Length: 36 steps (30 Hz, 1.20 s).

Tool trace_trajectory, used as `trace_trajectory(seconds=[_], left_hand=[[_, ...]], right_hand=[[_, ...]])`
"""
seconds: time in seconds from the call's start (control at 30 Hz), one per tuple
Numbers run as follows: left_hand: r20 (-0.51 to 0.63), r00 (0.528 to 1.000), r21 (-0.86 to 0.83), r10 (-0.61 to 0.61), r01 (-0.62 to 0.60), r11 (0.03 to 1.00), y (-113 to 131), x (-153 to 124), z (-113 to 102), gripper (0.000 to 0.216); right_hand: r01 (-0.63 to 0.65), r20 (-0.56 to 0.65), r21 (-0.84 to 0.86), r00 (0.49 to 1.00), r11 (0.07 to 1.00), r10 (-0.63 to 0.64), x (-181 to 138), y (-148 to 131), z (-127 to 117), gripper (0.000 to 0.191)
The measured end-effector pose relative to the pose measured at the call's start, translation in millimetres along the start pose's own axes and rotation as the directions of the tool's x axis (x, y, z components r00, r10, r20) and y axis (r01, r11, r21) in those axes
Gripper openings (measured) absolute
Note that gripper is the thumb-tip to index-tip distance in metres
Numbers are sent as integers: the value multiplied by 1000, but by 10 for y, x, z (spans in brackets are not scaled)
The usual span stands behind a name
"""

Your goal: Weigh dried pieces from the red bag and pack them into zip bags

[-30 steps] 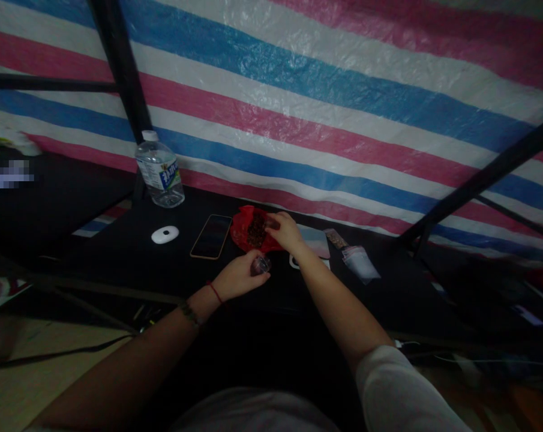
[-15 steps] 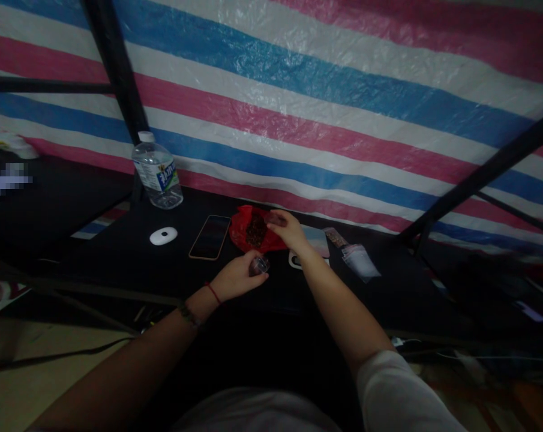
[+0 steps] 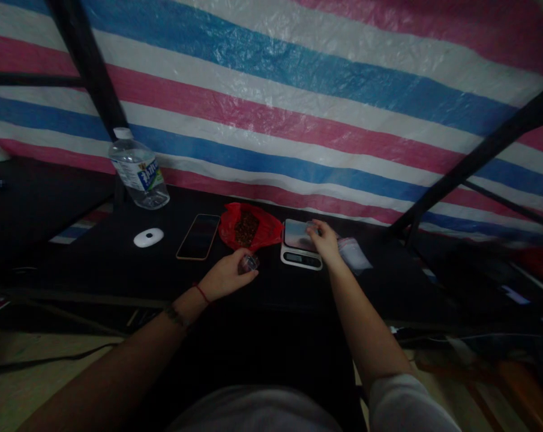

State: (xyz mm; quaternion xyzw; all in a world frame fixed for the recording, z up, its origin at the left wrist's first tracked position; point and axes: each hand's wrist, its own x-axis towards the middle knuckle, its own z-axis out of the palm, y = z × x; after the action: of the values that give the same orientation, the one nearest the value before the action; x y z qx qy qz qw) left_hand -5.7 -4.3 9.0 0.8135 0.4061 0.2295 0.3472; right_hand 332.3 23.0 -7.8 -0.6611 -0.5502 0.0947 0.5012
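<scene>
Dark table [image 3: 118, 264], right hand [image 3: 326, 243] over scale [image 3: 300, 251]

Both bare arms reach forward.
The left hand [image 3: 226, 277] is curled closed, fingers pinched; the right hand [image 3: 326, 242] extends farther, fingers bent downward.

dim, underexposed view, blurred warped edges

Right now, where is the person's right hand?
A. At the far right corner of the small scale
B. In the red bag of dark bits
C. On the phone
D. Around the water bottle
A: the right hand rests at the scale, clear of the red bag to its left.
</scene>
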Motion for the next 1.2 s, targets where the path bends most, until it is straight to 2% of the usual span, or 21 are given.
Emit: trace_trajectory(seconds=[0.23, 0.3, 0.4, 0.53, 0.6, 0.73, 1.2], left_hand=[[-35, 999, 37, 3, -2, 999, 14, 10, 7, 37], [-41, 999, 47, 3, -2, 999, 14, 13, 7, 37], [-42, 999, 55, 8, -6, 998, -1, 17, 7, 38], [-38, 999, 59, 20, -18, 998, -34, 26, 11, 37], [-35, 999, 63, 21, -19, 998, -43, 30, 14, 36], [-40, 999, 73, 18, -15, 997, -29, 32, 17, 36], [-15, 1000, 83, 0, 1, 997, -4, 32, 30, 37]], right_hand=[[-49, 63, 0, 997, 999, 48, -86, 68, 77, 49], [-31, 47, 5, 998, 1000, 30, -75, 62, 69, 55], [11, -73, 21, 997, 1000, -9, -54, 67, -33, 61], [-5, -289, 49, 957, 999, 19, -88, 145, -227, 39], [-45, -345, 46, 937, 998, 58, -130, 199, -281, 32], [-103, -349, 65, 929, 993, 120, -192, 251, -273, 29], [-50, -394, 120, 914, 992, 94, -223, 209, -246, 27]])
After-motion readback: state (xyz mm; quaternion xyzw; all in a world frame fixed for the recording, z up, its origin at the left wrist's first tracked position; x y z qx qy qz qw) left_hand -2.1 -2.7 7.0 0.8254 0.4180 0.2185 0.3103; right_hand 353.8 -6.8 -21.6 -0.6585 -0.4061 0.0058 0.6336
